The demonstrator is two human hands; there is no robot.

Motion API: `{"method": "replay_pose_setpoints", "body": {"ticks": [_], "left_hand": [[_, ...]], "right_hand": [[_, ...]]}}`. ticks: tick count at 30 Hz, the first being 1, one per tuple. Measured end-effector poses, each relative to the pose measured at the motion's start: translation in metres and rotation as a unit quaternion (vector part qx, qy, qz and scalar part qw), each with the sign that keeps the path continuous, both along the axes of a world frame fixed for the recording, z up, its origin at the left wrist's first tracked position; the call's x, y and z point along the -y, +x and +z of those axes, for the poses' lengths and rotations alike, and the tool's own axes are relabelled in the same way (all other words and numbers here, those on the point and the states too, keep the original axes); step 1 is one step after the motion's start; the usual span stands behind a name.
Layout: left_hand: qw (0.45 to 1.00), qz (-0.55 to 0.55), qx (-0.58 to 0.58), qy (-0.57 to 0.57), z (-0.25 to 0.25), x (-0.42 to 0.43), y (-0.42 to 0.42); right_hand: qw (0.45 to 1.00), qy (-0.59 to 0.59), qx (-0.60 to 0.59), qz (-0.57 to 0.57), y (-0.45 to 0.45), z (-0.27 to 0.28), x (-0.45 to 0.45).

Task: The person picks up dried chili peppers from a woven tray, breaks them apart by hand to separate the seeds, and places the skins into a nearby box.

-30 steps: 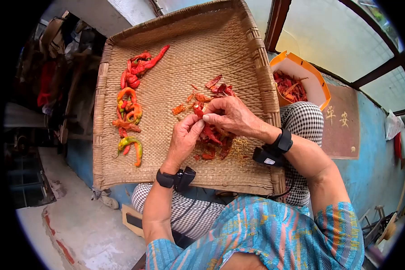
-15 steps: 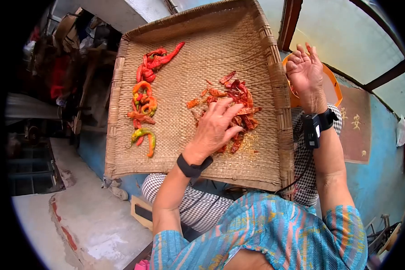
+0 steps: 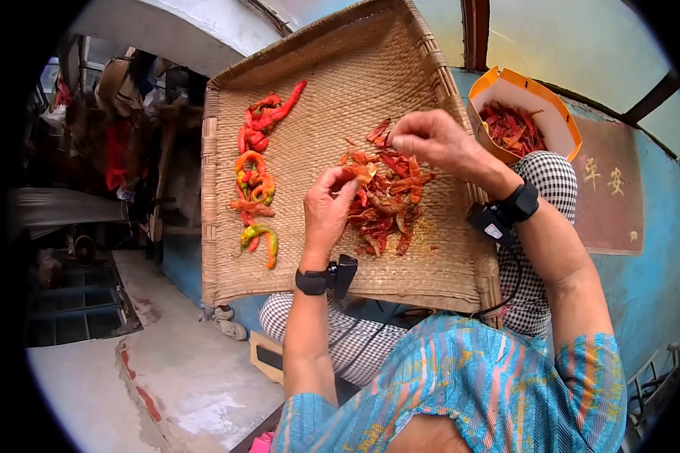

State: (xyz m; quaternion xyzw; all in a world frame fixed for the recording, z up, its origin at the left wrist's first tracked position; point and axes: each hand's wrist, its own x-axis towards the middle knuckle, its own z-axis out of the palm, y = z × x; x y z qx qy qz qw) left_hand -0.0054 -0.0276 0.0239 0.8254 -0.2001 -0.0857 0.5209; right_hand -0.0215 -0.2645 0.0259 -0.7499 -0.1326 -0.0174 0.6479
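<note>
A woven basket tray (image 3: 317, 83) rests across my lap. My left hand (image 3: 331, 204) pinches an orange-red dried pepper piece (image 3: 364, 174) at the left side of a heap of dried red peppers (image 3: 389, 215). Above the heap's upper part is my right hand (image 3: 434, 143), with thumb and fingers pressed together; whatever is between them is too small to make out. Fresh-looking red peppers (image 3: 268, 113) and curled orange and green-yellow ones (image 3: 264, 238) form a column along the tray's left side. Yellow seeds (image 3: 427, 230) are scattered right of the heap.
An orange-rimmed white container (image 3: 557, 124) holding dried red peppers stands beyond the tray's right edge, near my checkered knee (image 3: 548, 177). A reddish mat with gold characters (image 3: 608, 185) lies farther right. Cluttered shelves are at the left.
My right hand has come back from beside the container to over the heap. My left hand, spread on the heap half a second ago, now pinches a pepper piece at its left side.
</note>
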Motion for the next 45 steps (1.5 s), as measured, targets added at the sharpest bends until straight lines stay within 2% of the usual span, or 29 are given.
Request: {"method": "replay_pose_setpoints", "body": {"ticks": [1,2,3,5,7,8,15,17,21,23,26,29,30,31,32,34,36,37,38,39,40,41,42,43,45], "left_hand": [[0.977,0.040,-0.141,-0.158,0.001,-0.003,0.000],[0.948,0.045,-0.202,-0.241,0.000,-0.004,-0.004],[0.949,0.045,-0.201,-0.240,0.000,-0.001,-0.008],[0.901,0.025,-0.266,-0.341,-0.002,0.007,-0.015],[0.901,0.027,-0.272,-0.337,-0.008,0.013,-0.023],[0.898,0.026,-0.271,-0.347,-0.010,0.017,-0.026],[0.878,0.060,-0.259,-0.399,-0.016,0.033,-0.043],[0.874,0.080,-0.256,-0.405,-0.018,0.034,-0.045],[0.864,0.100,-0.280,-0.407,-0.023,0.034,-0.051],[0.875,0.131,-0.258,-0.389,-0.023,0.035,-0.053],[0.886,0.122,-0.231,-0.382,-0.020,0.034,-0.055],[0.891,0.133,-0.205,-0.382,-0.023,0.024,-0.054],[0.891,0.133,-0.204,-0.383,-0.021,0.024,-0.054],[0.893,0.141,-0.204,-0.375,-0.018,0.023,-0.055],[0.895,0.150,-0.205,-0.368,-0.016,0.022,-0.056],[0.914,0.151,-0.187,-0.328,-0.023,0.017,-0.055],[0.931,0.151,-0.169,-0.287,-0.026,0.015,-0.053],[0.953,0.148,-0.145,-0.220,-0.027,0.015,-0.053],[0.970,0.144,-0.122,-0.152,-0.027,0.016,-0.053],[0.970,0.143,-0.122,-0.152,-0.027,0.016,-0.051],[0.990,0.124,-0.043,-0.055,-0.026,0.018,-0.047],[0.993,0.102,0.038,0.042,-0.024,0.020,-0.041],[0.989,0.081,0.076,0.096,-0.017,0.023,-0.033],[0.989,0.080,0.075,0.097,-0.011,0.028,-0.025],[0.973,-0.005,0.119,0.200,0.000,0.040,-0.008]], "right_hand": [[1.000,-0.016,0.017,0.013,-0.001,-0.005,-0.008],[0.999,-0.025,0.011,0.027,-0.005,-0.008,-0.014],[0.999,-0.036,0.005,0.041,-0.009,-0.008,-0.020],[0.998,-0.024,-0.005,0.051,-0.011,-0.011,-0.027],[0.997,-0.037,-0.006,0.071,-0.012,-0.008,-0.029],[0.996,0.001,-0.029,0.083,-0.014,-0.004,-0.029],[0.993,0.037,-0.057,0.101,-0.014,-0.013,-0.025],[0.996,-0.033,-0.005,0.078,-0.013,-0.014,-0.023],[0.993,-0.093,0.026,0.063,-0.016,-0.013,-0.017],[0.991,-0.119,0.067,0.012,-0.020,-0.004,-0.014],[0.984,-0.121,0.120,-0.050,-0.018,-0.009,-0.007],[0.985,-0.109,0.084,-0.101,-0.019,0.000,0.003],[0.992,-0.088,0.029,-0.090,-0.017,0.000,0.008],[0.996,-0.023,0.033,-0.084,-0.012,-0.008,0.013],[0.995,0.070,-0.023,-0.073,-0.011,-0.011,0.023],[0.958,0.263,-0.088,-0.078,-0.008,-0.008,0.032],[0.905,0.386,-0.112,-0.143,-0.005,-0.010,0.048],[0.875,0.441,-0.103,-0.169,-0.002,-0.016,0.056],[0.875,0.441,-0.103,-0.171,0.000,-0.022,0.062],[0.823,0.512,-0.099,-0.225,0.002,-0.026,0.064],[0.762,0.578,-0.093,-0.277,0.004,-0.029,0.067],[0.762,0.578,-0.093,-0.278,0.006,-0.032,0.070],[0.720,0.624,-0.098,-0.287,0.006,-0.029,0.071],[0.675,0.668,-0.103,-0.295,0.006,-0.028,0.071],[0.681,0.664,-0.111,-0.290,0.007,-0.026,0.067]]}}
